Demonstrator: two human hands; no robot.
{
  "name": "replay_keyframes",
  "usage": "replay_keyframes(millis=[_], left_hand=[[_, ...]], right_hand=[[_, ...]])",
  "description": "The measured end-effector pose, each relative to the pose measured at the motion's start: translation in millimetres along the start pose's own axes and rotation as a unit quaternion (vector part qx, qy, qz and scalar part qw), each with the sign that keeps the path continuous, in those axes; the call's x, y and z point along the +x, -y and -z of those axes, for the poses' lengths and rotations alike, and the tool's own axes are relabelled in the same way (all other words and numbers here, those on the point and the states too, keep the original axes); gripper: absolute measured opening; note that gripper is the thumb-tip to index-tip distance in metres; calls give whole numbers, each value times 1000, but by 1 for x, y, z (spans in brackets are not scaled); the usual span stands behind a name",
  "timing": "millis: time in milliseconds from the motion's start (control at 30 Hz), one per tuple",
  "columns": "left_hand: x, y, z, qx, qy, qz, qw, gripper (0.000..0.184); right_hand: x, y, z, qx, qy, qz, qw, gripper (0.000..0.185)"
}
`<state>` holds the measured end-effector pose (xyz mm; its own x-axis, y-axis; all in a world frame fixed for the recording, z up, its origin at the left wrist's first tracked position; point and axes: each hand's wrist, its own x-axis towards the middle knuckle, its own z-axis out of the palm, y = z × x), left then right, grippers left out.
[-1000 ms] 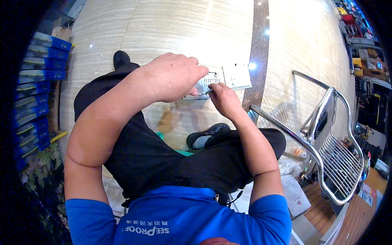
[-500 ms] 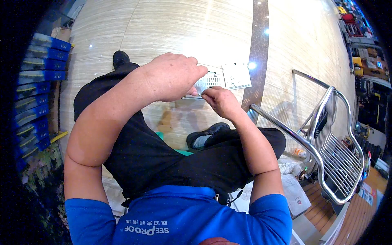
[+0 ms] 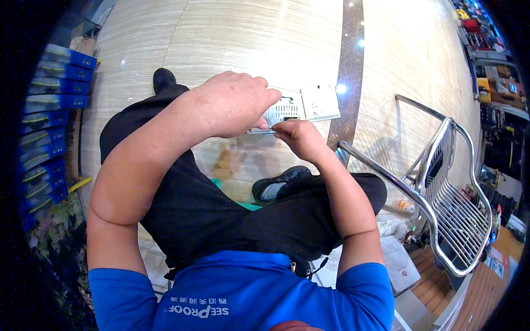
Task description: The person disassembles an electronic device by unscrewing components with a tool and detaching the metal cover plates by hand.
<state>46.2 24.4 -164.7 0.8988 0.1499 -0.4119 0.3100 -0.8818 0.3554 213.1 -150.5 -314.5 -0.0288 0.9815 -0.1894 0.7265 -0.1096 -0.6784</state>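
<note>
A silvery metal case (image 3: 283, 110) with slots stands on the floor between my hands. My left hand (image 3: 237, 103) is bent over its left side, fingers curled down and mostly hidden behind the back of the hand; it appears to grip the case. At the near edge, my right hand (image 3: 301, 137) is closed in a pinch, thumb and fingertips together. What sits between those fingertips is too small to make out. Just right of the case lies a flat pale metal panel (image 3: 321, 103) with small holes and a toothed near edge.
To the right is a tubular metal chair (image 3: 461, 212) lying tipped over. Blue boxes (image 3: 55, 102) are stacked at far left. My crossed legs (image 3: 221, 220) and a black shoe (image 3: 281, 182) lie near the work. A dark strip (image 3: 350, 60) crosses the tiled floor.
My right hand has shifted very slightly down along the near edge, and more of a dark opening in the case shows above its fingers. My left hand has stayed in place.
</note>
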Motion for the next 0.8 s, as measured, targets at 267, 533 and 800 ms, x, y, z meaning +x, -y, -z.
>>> replay_keyframes(millis=[267, 533, 800], left_hand=[[1, 1, 0, 15, 10, 8, 1000, 51], [3, -3, 4, 13, 4, -6, 1000, 48], [4, 0, 1, 9, 27, -12, 1000, 48]], right_hand=[[0, -4, -3, 21, 20, 33, 999, 16], [1, -10, -3, -50, 22, -67, 996, 33], [-3, -7, -3, 6, -18, 20, 1000, 20]])
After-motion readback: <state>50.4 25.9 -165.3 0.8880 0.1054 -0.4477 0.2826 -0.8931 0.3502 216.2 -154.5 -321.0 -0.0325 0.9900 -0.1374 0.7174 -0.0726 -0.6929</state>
